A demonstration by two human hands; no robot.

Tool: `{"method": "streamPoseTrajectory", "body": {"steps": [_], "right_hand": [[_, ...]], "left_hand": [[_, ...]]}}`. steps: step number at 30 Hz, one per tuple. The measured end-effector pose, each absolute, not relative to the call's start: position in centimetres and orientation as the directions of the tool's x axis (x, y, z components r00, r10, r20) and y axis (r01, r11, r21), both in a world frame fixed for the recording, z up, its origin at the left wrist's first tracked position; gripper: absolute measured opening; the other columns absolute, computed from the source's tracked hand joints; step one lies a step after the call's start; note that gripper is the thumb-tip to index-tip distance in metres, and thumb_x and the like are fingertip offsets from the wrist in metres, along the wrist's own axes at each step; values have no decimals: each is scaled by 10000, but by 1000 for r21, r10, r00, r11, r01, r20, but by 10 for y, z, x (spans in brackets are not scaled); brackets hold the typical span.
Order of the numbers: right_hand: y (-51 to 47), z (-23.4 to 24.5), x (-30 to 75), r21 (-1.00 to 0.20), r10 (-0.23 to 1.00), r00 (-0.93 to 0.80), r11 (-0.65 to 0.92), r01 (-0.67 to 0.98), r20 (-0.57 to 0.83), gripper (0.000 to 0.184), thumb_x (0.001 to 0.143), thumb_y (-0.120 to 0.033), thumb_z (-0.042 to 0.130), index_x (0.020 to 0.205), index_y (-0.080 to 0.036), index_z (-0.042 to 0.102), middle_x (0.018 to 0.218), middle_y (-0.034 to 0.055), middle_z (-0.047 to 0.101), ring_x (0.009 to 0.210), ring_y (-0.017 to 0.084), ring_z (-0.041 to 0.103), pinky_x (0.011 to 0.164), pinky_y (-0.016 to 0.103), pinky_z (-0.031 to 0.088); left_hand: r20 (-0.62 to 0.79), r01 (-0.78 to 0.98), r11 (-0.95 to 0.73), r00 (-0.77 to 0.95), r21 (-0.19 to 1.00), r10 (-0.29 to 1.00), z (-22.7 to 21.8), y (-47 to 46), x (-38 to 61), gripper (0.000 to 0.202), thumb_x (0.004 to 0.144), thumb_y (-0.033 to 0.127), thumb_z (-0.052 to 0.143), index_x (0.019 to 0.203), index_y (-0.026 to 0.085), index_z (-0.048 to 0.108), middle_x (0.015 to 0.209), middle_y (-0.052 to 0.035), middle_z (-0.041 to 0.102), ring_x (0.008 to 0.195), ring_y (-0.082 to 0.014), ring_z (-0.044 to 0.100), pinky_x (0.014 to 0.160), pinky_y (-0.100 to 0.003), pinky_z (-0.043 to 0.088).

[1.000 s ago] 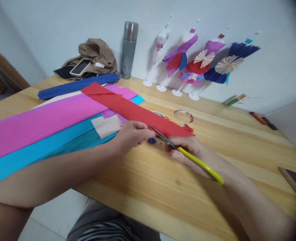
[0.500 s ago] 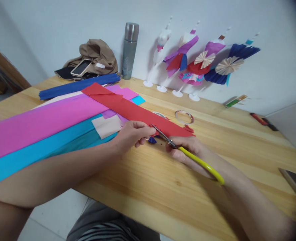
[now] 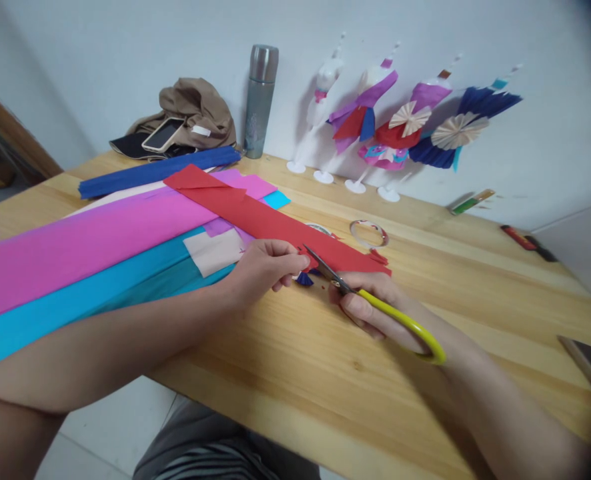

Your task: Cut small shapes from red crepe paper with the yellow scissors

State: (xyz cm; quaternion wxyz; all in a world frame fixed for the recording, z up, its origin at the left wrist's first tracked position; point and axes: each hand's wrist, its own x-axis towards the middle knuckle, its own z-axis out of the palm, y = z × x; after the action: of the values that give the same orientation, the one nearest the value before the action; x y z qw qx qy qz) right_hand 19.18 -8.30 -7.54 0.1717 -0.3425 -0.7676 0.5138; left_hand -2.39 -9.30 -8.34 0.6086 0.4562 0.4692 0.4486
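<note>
Yellow-handled scissors [image 3: 394, 311] are gripped in my right hand [image 3: 368, 300], their blades pointing up and left. Between the thumb and fingers of my left hand [image 3: 270, 265] is pinched a small red piece of paper [image 3: 309, 261], with the blade tips touching or right beside it. Behind both hands a long strip of red crepe paper [image 3: 270, 225] lies slantwise on the table. Just below the pinched piece lies a small pleated dark blue paper fan [image 3: 304, 279]. Small red scraps [image 3: 377, 257] rest near the strip's right end.
Pink crepe paper [image 3: 100, 230], blue crepe paper [image 3: 75, 310] and a dark blue roll [image 3: 160, 172] spread over the left. At the back stand a thermos [image 3: 261, 100] and several dressed white figures [image 3: 355, 127]. A tape roll [image 3: 369, 233] lies nearer; a dark flat device [image 3: 588, 363] is at right.
The scissors have shifted slightly at the red piece, their yellow handle loop turning and showing wider. My left hand has stayed almost in place.
</note>
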Motion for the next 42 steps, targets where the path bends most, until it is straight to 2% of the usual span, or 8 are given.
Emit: {"method": "streamPoseTrajectory", "body": {"steps": [11,15,20,23,29,35,42], "right_hand": [[-85,-75,190,-911,716,-690,209,355,-105,520,919,-704,504,776,-204,526,566,-48,416,454,91,312,425,289,189],[-87,-76,189,-918,726,-680,198,345,-99,509,927,-686,509,748,-210,499,541,-61,383,443,85,285,427,289,174],[-86,-75,190,-925,728,-676,170,341,-115,507,921,-678,527,738,-209,467,557,-58,416,447,78,300,426,272,180],[-83,-78,192,-926,710,-694,170,338,-123,492,927,-655,539,756,-198,479,557,-61,429,430,69,313,419,262,188],[-77,-90,199,-930,671,-740,238,280,-51,432,986,-584,488,799,-194,490,516,-81,414,387,62,302,401,251,197],[-78,-90,199,-933,690,-721,215,290,-65,443,980,-596,489,801,-192,505,522,-82,417,387,56,306,389,230,210],[-79,-89,198,-935,696,-712,188,302,-90,461,955,-631,505,796,-198,513,526,-80,402,403,67,307,385,225,221]], "left_hand": [[-188,-187,221,180,957,966,-86,-94,-24,244,712,293,666,544,149,564,484,27,528,456,-45,429,445,-184,288],[-192,-203,227,179,952,965,-86,-95,-24,250,716,286,670,538,148,562,485,25,533,454,-44,433,447,-184,293],[-192,-217,225,161,950,968,-87,-95,-22,266,708,304,684,529,153,558,486,22,539,453,-48,439,447,-186,297],[-185,-206,213,147,955,972,-88,-96,-21,258,709,311,689,542,151,577,489,27,539,457,-46,440,456,-184,304],[-181,-177,205,142,962,973,-87,-97,-19,249,714,319,688,551,149,609,489,28,532,465,-49,445,459,-185,308],[-188,-161,215,168,963,968,-92,-98,-18,258,730,372,699,612,144,671,496,23,540,486,-59,458,465,-181,328],[-192,-80,205,141,976,971,-88,-99,-17,238,740,334,677,599,146,636,494,29,528,465,-56,436,455,-181,335]]}}
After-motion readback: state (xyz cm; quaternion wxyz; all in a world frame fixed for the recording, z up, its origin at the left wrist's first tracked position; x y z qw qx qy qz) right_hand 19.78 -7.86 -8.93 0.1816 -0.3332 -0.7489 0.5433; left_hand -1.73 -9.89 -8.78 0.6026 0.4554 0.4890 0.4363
